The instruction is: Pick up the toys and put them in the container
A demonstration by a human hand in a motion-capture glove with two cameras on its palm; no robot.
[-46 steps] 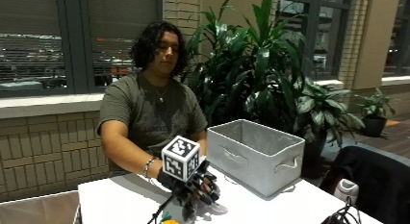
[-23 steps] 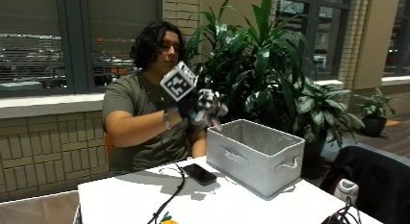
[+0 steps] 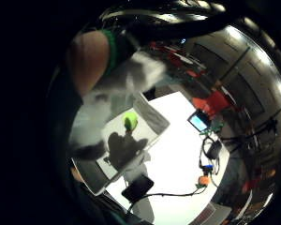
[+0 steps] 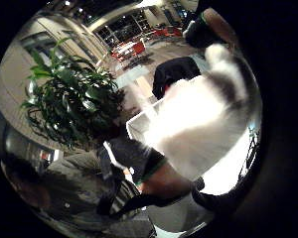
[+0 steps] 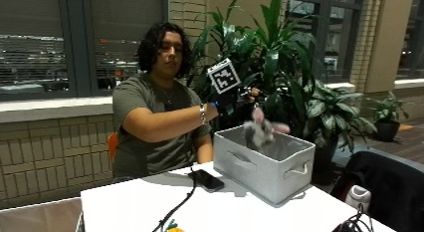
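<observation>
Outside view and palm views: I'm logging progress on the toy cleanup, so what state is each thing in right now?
Right hand: raised above the bin, its fingers hidden.
Plush toy: hanging over the bin's opening, not yet resting inside.
Bin: upright on the table, open-topped.
Green ball: already lying inside the bin.
Phone: flat on the table beside the bin, screen dark.
Table: white, holding the bin and phone.

Warm indoor light falls evenly across the outside view while the windows (image 5: 79, 43) behind are dark, the white bench (image 5: 225, 207) glares in the palm views, and the plush toy (image 5: 260, 130) smears with motion blur in every view.
</observation>
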